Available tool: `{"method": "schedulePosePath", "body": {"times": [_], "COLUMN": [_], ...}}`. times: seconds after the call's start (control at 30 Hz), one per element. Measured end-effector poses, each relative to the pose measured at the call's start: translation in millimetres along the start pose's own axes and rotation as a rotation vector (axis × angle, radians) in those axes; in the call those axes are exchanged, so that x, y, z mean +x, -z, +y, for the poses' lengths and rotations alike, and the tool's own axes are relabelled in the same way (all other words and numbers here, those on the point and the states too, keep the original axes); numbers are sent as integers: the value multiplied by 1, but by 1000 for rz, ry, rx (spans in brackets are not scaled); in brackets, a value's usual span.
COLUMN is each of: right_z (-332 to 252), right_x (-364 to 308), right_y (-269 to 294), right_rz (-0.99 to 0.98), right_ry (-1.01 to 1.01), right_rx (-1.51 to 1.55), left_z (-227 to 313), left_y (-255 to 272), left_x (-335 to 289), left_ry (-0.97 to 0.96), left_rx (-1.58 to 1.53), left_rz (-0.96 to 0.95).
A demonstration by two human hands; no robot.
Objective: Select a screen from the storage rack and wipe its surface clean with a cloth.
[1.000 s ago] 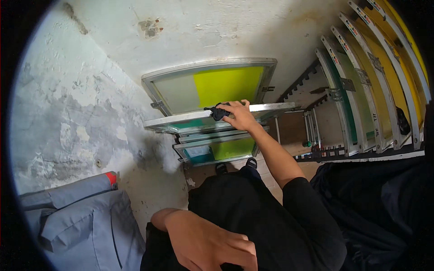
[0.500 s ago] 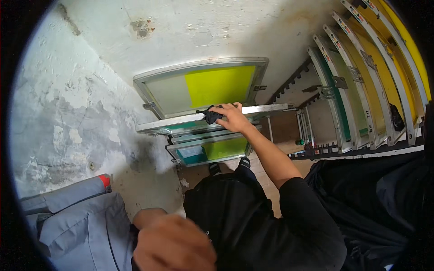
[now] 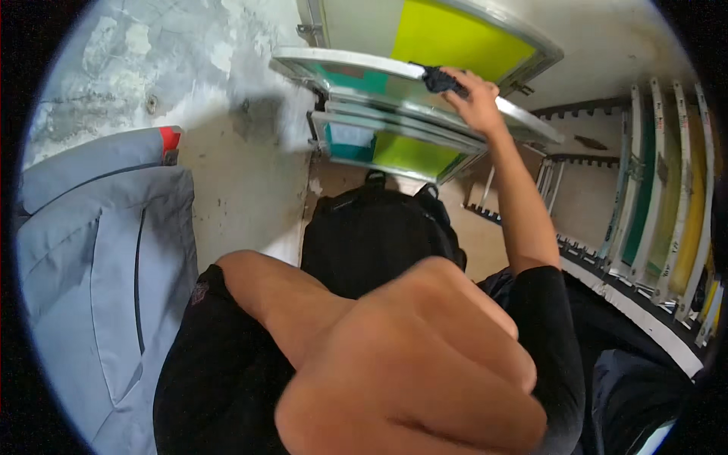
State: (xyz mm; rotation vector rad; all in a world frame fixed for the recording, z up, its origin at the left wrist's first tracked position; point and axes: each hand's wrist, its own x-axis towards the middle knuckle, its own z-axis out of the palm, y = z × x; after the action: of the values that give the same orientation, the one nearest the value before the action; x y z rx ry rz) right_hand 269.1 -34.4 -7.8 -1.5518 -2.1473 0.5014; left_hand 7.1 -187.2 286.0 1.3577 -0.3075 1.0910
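My right hand (image 3: pixel 479 105) reaches out to the upper edge of a metal-framed mesh screen (image 3: pixel 341 59) with a green patch on it. Its fingers are closed round a bunched black cloth (image 3: pixel 440 79), which rests against that metal edge. Close below the camera, my left hand (image 3: pixel 409 364) is large in the picture with its fingers curled into a fist. The palm side is hidden, so whatever it may hold does not show. Behind the held screen leans another framed screen with a bright yellow-green area (image 3: pixel 455 38).
Several more screens, one with a yellow-green panel (image 3: pixel 409 155), stand below the held one. At the right, a slotted rack (image 3: pixel 576 246) carries upright framed screens (image 3: pixel 658 189). A grey jacket-like fabric item (image 3: pixel 98 220) lies left, beside a stained wall (image 3: pixel 189 53).
The view has turned, so the screens appear higher up. My left fist has come up and rightward, nearer the camera. My right hand stays at the screen's edge with the black cloth.
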Motion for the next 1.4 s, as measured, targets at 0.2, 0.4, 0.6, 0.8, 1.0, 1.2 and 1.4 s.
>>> {"method": "schedulePosePath", "body": {"times": [0.2, 0.4, 0.6, 0.8, 1.0, 1.2, 1.4], "right_z": [-9, -10, -20, -20, -10, -9, -10], "right_x": [-1, 0, 1, 2, 0, 3, -1], "right_y": [3, 5, 14, 19, 9, 9, 10], "right_rz": [40, 35, -16, -95, 8, -4, -29], "right_ry": [11, 6, -44, -86, 22, 2, -20], "right_rx": [-40, -24, 0, 59, -7, 63, 72], "left_z": [-14, -30, -42, -56, -63, -56, -84], "left_y": [-6, -10, -17, -15, -21, -4, 103], "left_x": [12, 19, 23, 33, 35, 29, -12], "left_ry": [203, 375, 397, 165, -52, 128, 603], "left_rx": [-462, -817, -957, -1048, -1089, -945, 90], "left_rz": [-180, -322, -369, -320, -232, -403, -326]}}
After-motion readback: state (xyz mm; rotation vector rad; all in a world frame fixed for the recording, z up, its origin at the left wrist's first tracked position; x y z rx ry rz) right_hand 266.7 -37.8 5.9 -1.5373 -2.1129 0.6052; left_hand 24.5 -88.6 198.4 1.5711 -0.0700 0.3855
